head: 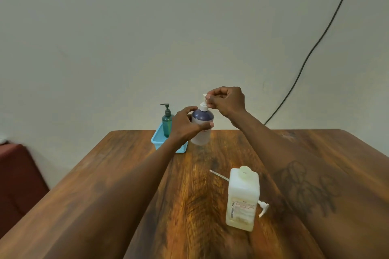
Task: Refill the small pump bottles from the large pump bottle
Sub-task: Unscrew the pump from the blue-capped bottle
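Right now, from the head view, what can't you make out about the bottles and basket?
- Head view: fill level of the white small bottle, its side covered by the left hand.
- Its pump head, largely hidden by the right hand pinching it; seated or loose unclear.
- Interior of the blue basket, blocked by the left forearm.
- Label on the large bottle, blurred.
- Most of the loose pump, behind the large bottle.

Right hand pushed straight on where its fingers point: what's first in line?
The white pump head it now pinches, atop the small purple-topped bottle; beyond that probably the dark green pump bottle, depth unclear.
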The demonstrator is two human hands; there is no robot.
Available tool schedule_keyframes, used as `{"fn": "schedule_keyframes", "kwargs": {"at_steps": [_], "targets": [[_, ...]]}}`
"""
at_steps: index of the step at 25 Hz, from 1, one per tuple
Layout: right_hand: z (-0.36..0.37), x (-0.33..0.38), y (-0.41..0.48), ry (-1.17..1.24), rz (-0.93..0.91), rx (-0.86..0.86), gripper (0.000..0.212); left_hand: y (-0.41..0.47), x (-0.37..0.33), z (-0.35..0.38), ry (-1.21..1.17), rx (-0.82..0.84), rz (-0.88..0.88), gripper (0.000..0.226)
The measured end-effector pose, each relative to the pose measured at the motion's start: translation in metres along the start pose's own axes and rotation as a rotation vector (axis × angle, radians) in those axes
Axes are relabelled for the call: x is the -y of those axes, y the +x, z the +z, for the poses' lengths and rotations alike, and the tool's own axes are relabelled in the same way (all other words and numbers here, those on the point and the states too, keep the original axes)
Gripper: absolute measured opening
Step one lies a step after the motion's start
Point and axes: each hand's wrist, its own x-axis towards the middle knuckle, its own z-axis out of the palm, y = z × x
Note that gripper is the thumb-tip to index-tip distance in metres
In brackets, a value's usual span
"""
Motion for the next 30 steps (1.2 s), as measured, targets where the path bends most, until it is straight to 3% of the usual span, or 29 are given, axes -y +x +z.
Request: {"fn": "schedule_keyframes", "kwargs": {"at_steps": [6, 12, 18, 26, 30], "targets": [[0.002, 0.042, -0.048, 0.046, -0.022, -0.008, 0.013, -0.052, -0.033, -0.058, 0.078, -0.097, 0.044, 0.071], [0.0, 0.073, -0.109, -0.127, -0.052, 0.112, 0.047, -0.109, -0.06, -0.093, 0.108, -0.159, 0.145, 0.067], [-0.009, 0.09, -0.149, -0.28, -0.042, 0.123, 0.054, -0.154, -0.079, -0.099, 0.124, -0.107, 0.18, 0.065], [-0.032, 0.101, -0.17, -0.265, -0.053, 0.219, 0.022, -0.178, -0.094, -0.099, -0.172, 0.168, 0.061, 0.05], [-0.043, 0.103, -0.175, -0.291, -0.052, 0.202, 0.047, -0.187, -0.101, -0.094, -0.144, 0.081, 0.1, 0.05]]}}
